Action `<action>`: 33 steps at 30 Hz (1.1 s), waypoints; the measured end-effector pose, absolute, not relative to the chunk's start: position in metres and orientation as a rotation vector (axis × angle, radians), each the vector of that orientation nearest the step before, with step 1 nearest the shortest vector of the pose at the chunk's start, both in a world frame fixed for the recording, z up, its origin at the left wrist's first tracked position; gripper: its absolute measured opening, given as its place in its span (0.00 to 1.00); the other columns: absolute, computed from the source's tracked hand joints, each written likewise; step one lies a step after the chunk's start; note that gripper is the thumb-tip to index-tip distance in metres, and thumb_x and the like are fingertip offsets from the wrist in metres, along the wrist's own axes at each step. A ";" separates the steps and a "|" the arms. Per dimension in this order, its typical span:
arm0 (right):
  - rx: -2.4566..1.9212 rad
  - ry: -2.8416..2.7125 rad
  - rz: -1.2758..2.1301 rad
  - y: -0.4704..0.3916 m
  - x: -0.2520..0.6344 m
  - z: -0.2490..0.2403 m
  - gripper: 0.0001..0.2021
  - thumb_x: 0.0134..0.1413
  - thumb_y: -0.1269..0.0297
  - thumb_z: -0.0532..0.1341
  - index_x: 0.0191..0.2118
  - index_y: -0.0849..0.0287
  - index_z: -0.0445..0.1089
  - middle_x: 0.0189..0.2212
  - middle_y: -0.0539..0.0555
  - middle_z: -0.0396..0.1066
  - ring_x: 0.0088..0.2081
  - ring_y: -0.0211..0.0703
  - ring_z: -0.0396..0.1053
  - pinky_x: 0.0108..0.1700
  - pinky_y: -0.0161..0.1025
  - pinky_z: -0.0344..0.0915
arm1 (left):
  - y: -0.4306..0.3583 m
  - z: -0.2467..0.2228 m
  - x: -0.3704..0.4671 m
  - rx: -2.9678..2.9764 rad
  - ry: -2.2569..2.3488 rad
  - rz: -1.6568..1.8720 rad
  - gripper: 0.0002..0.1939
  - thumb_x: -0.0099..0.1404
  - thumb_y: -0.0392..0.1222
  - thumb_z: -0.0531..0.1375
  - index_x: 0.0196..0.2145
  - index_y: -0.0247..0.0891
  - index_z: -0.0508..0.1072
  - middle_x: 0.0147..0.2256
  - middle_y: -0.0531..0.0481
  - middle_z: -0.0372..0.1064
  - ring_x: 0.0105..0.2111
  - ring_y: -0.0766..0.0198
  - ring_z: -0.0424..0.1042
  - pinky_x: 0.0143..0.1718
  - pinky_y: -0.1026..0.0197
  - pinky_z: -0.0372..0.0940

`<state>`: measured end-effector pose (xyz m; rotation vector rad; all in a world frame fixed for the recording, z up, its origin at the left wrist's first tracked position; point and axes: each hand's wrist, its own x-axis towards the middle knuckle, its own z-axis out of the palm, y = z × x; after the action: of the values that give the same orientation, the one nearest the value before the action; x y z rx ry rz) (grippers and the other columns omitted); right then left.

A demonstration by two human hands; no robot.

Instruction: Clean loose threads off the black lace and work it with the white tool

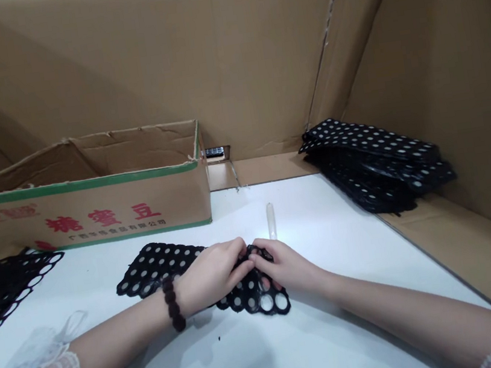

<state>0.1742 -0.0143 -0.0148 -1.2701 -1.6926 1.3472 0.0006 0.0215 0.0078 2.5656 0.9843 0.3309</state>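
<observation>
A black sheet with rows of round, pale spots (160, 262) lies across the white table in front of me. At its near right corner the round openings show the bright white beneath, while the others look greyer. My left hand (215, 273), with a dark beaded band at the wrist, rests over the sheet's middle, its thumb and fingers closed on the edge. From the right, my right hand (284, 264) pinches the same sheet close to the left fingertips. What lies between the two sets of fingertips is mostly hidden.
A clear narrow tube (271, 220) lies just beyond my right hand. An open cardboard box (107, 212) with red lettering stands back left. Another black holed sheet (8, 284) lies at far left. Several dotted black sheets (374, 160) are stacked back right. Cardboard walls (141, 58) enclose the table.
</observation>
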 end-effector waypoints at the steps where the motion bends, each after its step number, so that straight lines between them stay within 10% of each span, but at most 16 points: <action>1: -1.259 -1.704 1.333 -0.014 0.174 -0.016 0.08 0.56 0.60 0.49 0.30 0.59 0.57 0.15 0.46 0.59 0.15 0.31 0.57 0.15 0.28 0.54 | 0.020 0.008 0.003 2.547 0.967 0.327 0.11 0.64 0.47 0.45 0.33 0.39 0.60 0.29 0.52 0.65 0.28 0.65 0.64 0.28 0.65 0.55; 16: -1.315 -1.586 1.505 -0.012 0.177 -0.009 0.11 0.55 0.56 0.51 0.27 0.58 0.53 0.17 0.46 0.62 0.13 0.30 0.58 0.13 0.28 0.52 | 0.051 0.011 -0.023 2.052 1.355 0.867 0.05 0.58 0.42 0.48 0.28 0.38 0.58 0.20 0.56 0.62 0.21 0.68 0.64 0.25 0.66 0.57; 33: -0.976 -1.512 1.518 -0.023 0.171 -0.011 0.12 0.54 0.64 0.53 0.38 0.53 0.45 0.24 0.43 0.52 0.23 0.30 0.54 0.26 0.29 0.54 | 0.016 0.013 -0.004 2.277 0.835 0.265 0.10 0.62 0.47 0.49 0.30 0.38 0.59 0.24 0.56 0.58 0.23 0.70 0.56 0.25 0.67 0.52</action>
<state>0.1715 -0.0230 -0.0111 -0.9757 -1.5116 1.5175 -0.0043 0.0162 0.0127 2.2770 0.8346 0.2646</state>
